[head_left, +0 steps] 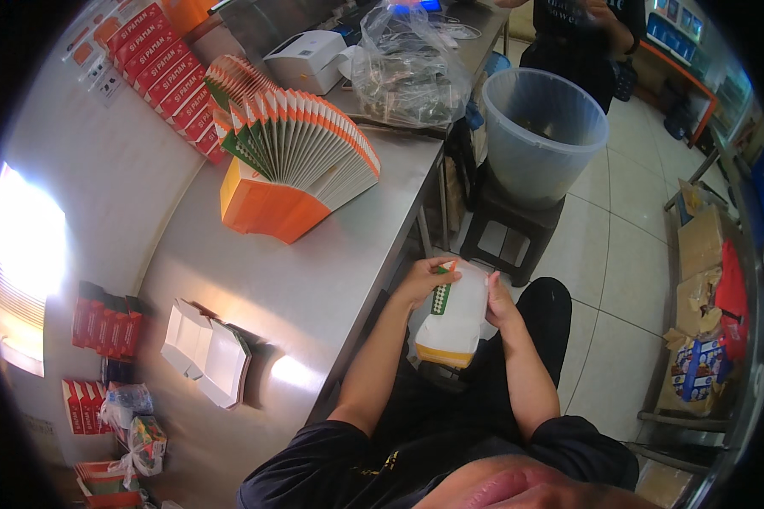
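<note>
A paper box (460,316) sits over the lap of a seated person in dark clothes. It is between the person's two hands, touching the fingers on both sides. It is white on top, with a green and white checked strip along its left side and a yellow end facing the person. The left hand (421,285) has its fingers closed in a pinch on the top left part of the box, by a small orange bit. The right hand (502,305) holds the right edge, with its thumb up along the side. Its other fingers are mostly hidden, so how far they bend is hard to tell.

To the left is a shiny metal surface (310,293). An open box (204,348), white inside, lies on it, well apart from the hands. Small red boxes (106,321) stand farther left, by the wall. Farther up, a big bunch of flat boxes (301,144) spreads out like a fan, orange and green on the outside.

Past the knees, a black stool (518,233) carries a big see-through bucket (530,174). A clear plastic bag (407,72) sits near a white machine (306,61). At the far end, another person (573,47) in black stands behind the bucket.
</note>
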`<state>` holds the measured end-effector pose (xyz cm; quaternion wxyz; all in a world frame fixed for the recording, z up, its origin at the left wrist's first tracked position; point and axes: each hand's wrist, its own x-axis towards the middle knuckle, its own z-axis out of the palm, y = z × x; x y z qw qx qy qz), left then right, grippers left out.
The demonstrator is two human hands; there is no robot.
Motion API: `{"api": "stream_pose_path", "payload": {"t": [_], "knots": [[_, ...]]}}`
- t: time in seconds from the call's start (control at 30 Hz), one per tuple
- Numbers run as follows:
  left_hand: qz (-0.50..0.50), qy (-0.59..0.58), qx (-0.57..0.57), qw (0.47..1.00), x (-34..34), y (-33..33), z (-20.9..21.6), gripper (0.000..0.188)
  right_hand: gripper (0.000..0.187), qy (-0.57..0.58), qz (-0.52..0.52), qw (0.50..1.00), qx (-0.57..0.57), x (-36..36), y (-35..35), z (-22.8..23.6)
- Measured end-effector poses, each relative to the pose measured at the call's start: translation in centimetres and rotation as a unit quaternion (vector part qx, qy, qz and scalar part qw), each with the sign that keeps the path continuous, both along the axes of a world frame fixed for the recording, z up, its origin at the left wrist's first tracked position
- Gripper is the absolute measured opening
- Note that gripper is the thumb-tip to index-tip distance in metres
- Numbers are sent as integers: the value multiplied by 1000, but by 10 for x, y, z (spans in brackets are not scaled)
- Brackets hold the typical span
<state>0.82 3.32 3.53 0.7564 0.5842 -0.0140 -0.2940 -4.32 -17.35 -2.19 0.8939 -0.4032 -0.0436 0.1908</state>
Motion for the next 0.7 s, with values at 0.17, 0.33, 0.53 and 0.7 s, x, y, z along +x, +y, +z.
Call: {"api": "stream_pose_path", "payload": {"t": [0.17,0.33,0.53,0.7], "knots": [[76,-10,43,996,-4,3,-15,31,75,14,-47,998,-41,-3,14,15],[97,-72,133,984,-10,-8,-3,35,57,7,-46,995,-84,-2,2,11],[118,-168,243,948,-13,-15,3,45,41,72,-139,977,-148,-4,25,19],[134,-198,257,936,-11,-15,-2,49,43,82,-160,975,-131,-4,31,19]]}}
